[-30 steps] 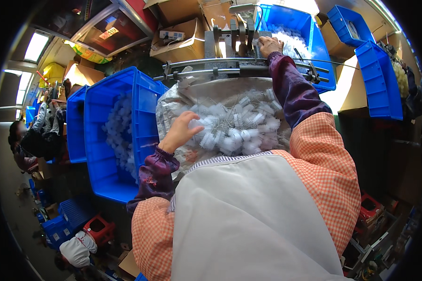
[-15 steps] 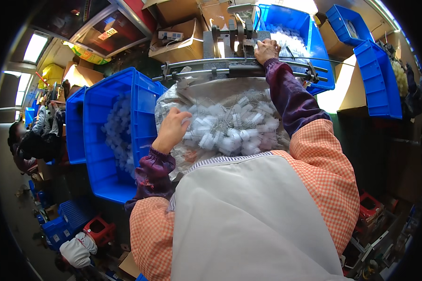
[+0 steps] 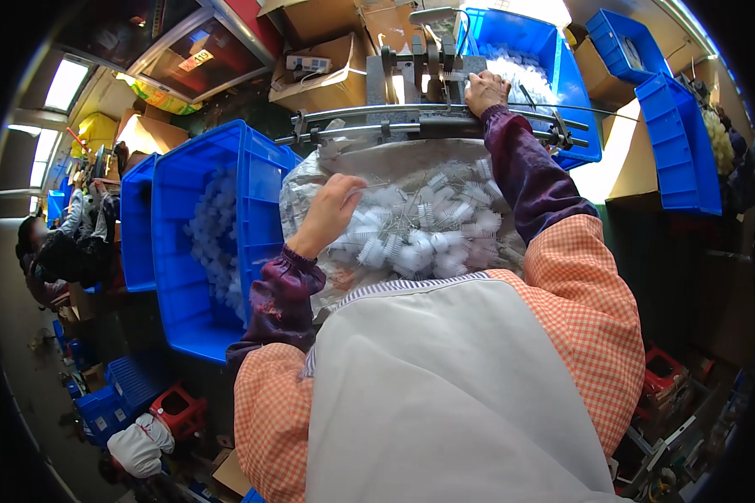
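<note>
Your left fingers (image 3: 341, 199) are curled loosely together, tips pressed down into the heap of small white brushes (image 3: 419, 230); whether they pinch one of them you cannot tell. That left hand (image 3: 331, 214) lies on the heap's left side, and the heap fills a crinkled clear plastic sheet (image 3: 298, 197) spread in front of your white apron (image 3: 444, 394). Your right hand (image 3: 486, 90) is stretched forward, well apart from the left, fingers folded down onto the grey metal machine (image 3: 419, 71) just above its curved steel rail (image 3: 411, 121); what they clamp is hidden. To your left stands a blue bin (image 3: 180, 268) holding more white brushes. Behind the machine another blue bin (image 3: 574, 92) holds more. Far left, another person (image 3: 42, 251) sits.
</note>
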A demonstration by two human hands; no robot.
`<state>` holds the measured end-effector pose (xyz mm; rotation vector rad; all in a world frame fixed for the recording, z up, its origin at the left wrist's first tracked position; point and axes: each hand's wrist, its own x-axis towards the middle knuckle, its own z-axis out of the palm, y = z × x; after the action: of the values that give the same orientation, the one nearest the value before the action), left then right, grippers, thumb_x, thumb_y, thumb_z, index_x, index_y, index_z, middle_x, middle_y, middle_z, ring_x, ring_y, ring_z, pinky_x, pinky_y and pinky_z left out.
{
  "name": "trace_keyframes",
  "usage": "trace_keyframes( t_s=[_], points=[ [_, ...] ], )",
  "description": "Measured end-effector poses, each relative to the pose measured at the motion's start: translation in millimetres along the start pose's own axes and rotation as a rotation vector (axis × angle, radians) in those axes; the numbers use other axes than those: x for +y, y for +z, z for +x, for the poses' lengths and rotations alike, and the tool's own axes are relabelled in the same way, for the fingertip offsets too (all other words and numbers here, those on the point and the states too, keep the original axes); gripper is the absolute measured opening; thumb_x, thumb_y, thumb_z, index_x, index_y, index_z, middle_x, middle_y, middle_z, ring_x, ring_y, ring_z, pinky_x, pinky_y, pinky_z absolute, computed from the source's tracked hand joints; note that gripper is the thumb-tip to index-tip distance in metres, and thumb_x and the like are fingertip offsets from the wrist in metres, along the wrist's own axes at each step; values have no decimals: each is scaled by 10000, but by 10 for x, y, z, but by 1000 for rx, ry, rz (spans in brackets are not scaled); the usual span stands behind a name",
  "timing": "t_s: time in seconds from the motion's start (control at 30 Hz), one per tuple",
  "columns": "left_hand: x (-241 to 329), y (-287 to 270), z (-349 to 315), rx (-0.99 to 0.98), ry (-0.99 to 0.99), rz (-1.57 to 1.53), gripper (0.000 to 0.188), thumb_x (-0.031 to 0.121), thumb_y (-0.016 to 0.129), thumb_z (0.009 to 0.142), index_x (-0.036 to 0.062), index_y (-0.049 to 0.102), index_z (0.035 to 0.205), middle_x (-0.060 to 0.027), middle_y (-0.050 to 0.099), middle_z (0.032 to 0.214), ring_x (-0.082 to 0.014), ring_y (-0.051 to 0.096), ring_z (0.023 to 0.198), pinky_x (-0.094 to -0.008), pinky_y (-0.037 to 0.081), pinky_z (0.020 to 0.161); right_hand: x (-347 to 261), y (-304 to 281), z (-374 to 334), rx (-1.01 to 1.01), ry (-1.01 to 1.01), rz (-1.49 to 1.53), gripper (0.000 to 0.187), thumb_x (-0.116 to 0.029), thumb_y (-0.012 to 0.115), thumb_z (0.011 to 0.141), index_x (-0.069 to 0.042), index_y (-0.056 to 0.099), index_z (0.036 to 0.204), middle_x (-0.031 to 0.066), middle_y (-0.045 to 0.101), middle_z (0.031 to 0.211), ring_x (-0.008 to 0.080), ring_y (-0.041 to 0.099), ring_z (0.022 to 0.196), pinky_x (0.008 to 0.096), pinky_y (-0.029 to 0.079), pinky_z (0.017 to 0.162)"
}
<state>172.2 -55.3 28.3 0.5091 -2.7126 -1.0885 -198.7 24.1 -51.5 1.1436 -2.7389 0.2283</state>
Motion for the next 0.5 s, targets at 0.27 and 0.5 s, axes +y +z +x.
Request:
trace_keyframes(
  t_s=[0.27,0.5],
  points=[
    [197,71,248,131,170,55,202,17,479,838,0,545,1028,-142,495,973,-270,513,890,-316,417,762,356,-207,267,-193,-68,-224,253,-185,448,809,-152,573,1026,125,605,1035,243,588,975,457,308,927],
    [464,259,664,169,225,-168,204,7,529,827,-17,560,1027,-130,593,909,-191,603,711,-266,467,623,680,-491,-77,167,-113,209,487,-282,529,798,-58,461,1225,161,572,1057,299,600,887,387,482,759]
  ],
)
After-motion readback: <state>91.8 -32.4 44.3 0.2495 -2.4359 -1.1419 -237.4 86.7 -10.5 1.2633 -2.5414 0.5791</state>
